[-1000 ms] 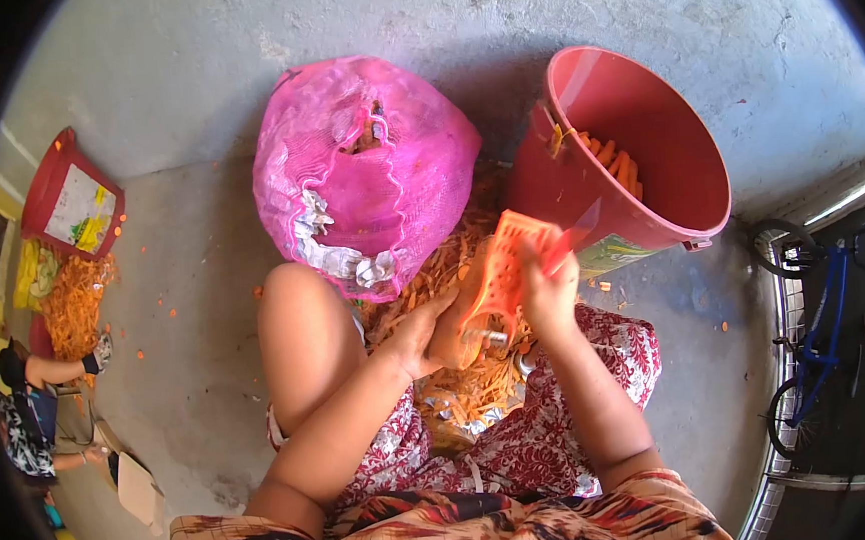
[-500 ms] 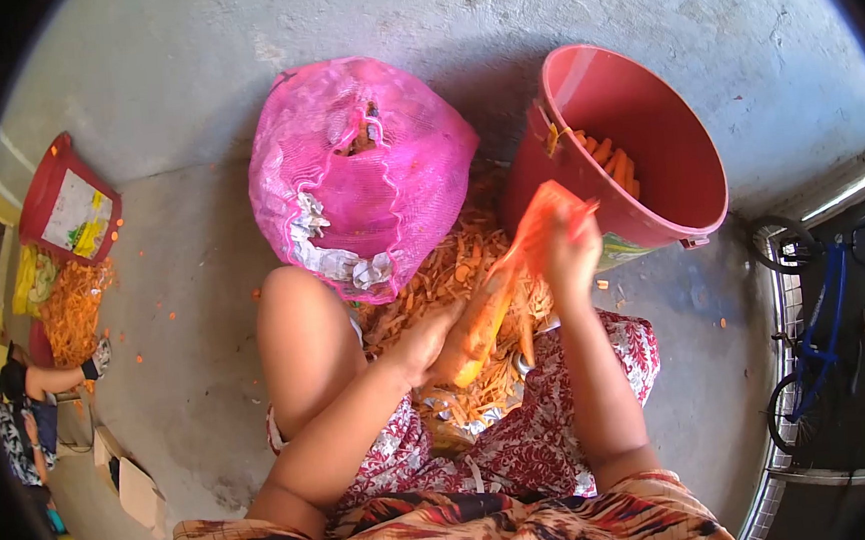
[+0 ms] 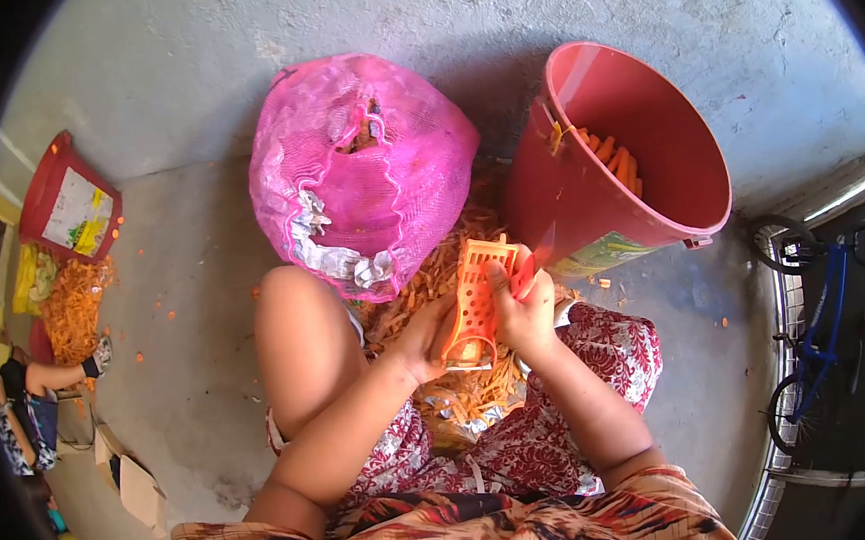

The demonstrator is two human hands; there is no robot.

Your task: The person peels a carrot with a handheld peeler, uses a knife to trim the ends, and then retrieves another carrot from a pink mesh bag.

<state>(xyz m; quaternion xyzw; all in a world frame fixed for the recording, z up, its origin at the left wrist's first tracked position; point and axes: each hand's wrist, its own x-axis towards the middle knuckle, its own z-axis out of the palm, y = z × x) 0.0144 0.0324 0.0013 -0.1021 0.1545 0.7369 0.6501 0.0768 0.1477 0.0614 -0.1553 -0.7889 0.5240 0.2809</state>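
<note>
My right hand grips an orange plastic grater with slots and round holes, its thumb along the side. A red handle with a thin blade also shows at those fingers. My left hand is closed at the grater's left side, its fingertips hidden behind it. Through the loop at the grater's lower end shows a bit of the carrot; the rest is covered. Below both hands, between my legs, lies a heap of orange peelings.
A pink mesh sack stands against the wall. Right of it, a big red bucket holds several carrots. Far left are another red bucket, more peelings, a person's leg and a cardboard box. A blue bicycle is at right.
The blurred orange tool over the carrot has come down and turned, so the grater's holed face shows. My right hand has moved down and left, close to my left hand.
</note>
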